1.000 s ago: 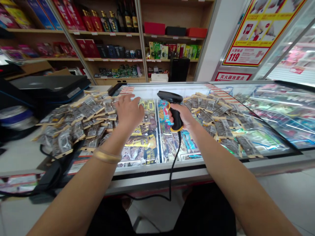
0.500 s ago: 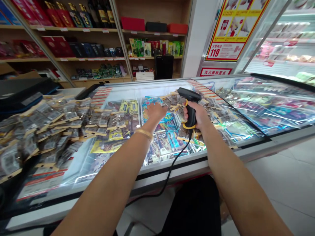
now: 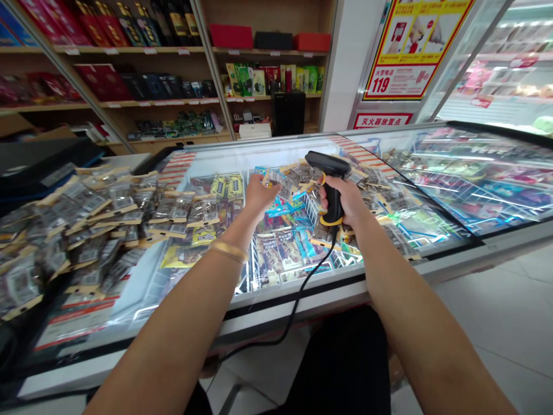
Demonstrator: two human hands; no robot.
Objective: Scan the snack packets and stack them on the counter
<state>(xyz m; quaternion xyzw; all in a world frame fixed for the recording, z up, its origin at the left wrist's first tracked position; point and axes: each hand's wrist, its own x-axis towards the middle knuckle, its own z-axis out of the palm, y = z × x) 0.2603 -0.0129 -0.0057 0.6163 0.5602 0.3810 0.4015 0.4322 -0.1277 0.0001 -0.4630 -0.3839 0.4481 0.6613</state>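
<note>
In my right hand (image 3: 347, 199) is a black and yellow handheld barcode scanner (image 3: 332, 193), its head tilted toward the left and its cord (image 3: 298, 305) hanging down in front. My left hand (image 3: 260, 196), with a gold bangle (image 3: 228, 250) at the wrist, pinches a small clear packet (image 3: 280, 183) with a tan edge. This packet hovers over the freezer's glass top, left of the scanner. Many similar packets (image 3: 125, 196) with tan strips lie heaped on the glass to the left, and more lie around and behind the scanner (image 3: 391, 199).
Beneath the glass of the chest freezer (image 3: 298, 287) are wire baskets and ice cream packs (image 3: 279, 251). A dark flat case (image 3: 47, 161) stands at the far left. Shelves (image 3: 159, 104) with bottles and boxes line the back. A red and yellow sign (image 3: 406, 57) hangs behind.
My left hand has drawn back a little to the left, and the clear packet now shows in its fingers. My right hand has moved slightly left with the scanner.
</note>
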